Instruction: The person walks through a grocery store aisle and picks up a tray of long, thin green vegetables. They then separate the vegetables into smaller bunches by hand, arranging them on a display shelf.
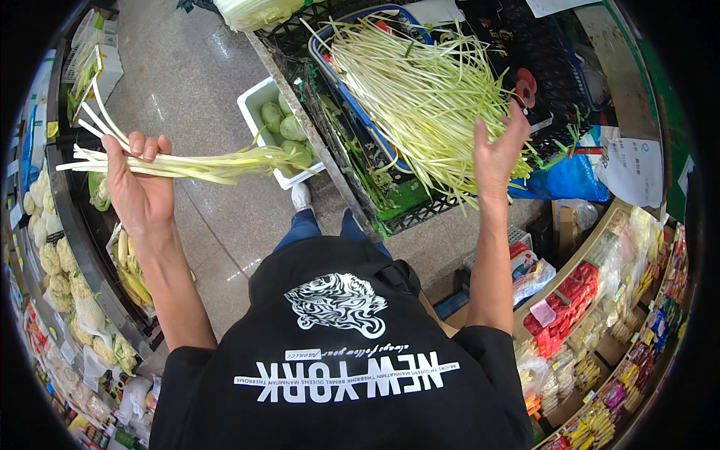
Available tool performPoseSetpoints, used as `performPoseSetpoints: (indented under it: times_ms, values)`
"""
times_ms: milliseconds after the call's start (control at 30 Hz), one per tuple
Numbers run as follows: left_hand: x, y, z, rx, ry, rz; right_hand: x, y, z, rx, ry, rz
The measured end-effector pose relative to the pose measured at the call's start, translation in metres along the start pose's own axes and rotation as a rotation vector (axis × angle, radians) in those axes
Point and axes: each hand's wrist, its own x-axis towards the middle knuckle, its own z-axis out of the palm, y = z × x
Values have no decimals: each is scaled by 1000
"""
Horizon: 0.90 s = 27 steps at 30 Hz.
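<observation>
A small bunch of pale garlic chives (208,166) lies across my left hand (140,185), held under the thumb, with white ends to the left and yellow-green tips to the right. My right hand (502,149) is over the lower right edge of a large heap of the same chives (416,95), fingers apart; whether the fingertips touch the stalks I cannot tell. The heap fills a blue-rimmed basket (360,121) and spills over its right side. Red round tags (526,87) lie beyond my right fingers.
A white foam box (253,109) of round green vegetables (292,128) stands on the floor, left of the stand's metal edge (306,121). Cauliflowers (59,259) line the left shelf. A blue plastic bag (562,183) and shelves of packaged goods (568,298) are at the right.
</observation>
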Motion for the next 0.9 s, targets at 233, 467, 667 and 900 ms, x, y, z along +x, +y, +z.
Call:
performPoseSetpoints:
  times_ms: [233, 467, 667, 900]
  values:
    - [-17, -13, 21, 88, 29, 13, 8, -27, 107, -88, -687, -245]
    - [-30, -19, 19, 107, 94, 6, 15, -24, 132, -186, -952, -171]
    - [-32, -32, 21, 99, 127, -27, 35, -21, 104, -135, -966, -111]
    - [-32, -52, 39, 171, 61, -49, 53, -19, 52, 308, -953, 101]
